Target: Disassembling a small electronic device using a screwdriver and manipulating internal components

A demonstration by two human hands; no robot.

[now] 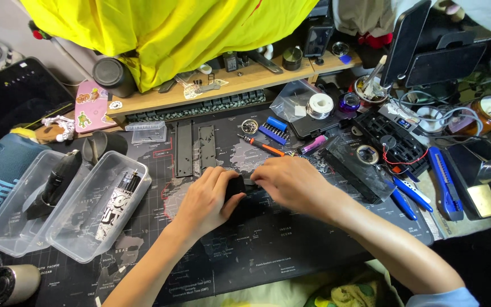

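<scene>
Head view: both hands meet at centre of dark map-printed mat point(257, 250) on tabletop. Left hand point(203, 202) has grip curled around small black block point(235, 185) — thumb below, fingers over top. Right hand point(291, 183) comes in from right, fingertips touching block's right end; whether its grip pinches anything, cannot tell. Block's long axis not readable — mostly hidden. Orange-handled screwdriver point(262, 146) lies just beyond, nearer right hand.

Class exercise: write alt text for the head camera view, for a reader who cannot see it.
Two bare hands, the left hand and right hand, meet over a small black object on a dark world-map desk mat. Around them lie an orange-handled screwdriver, clear plastic tubs and blue cutters.
</scene>
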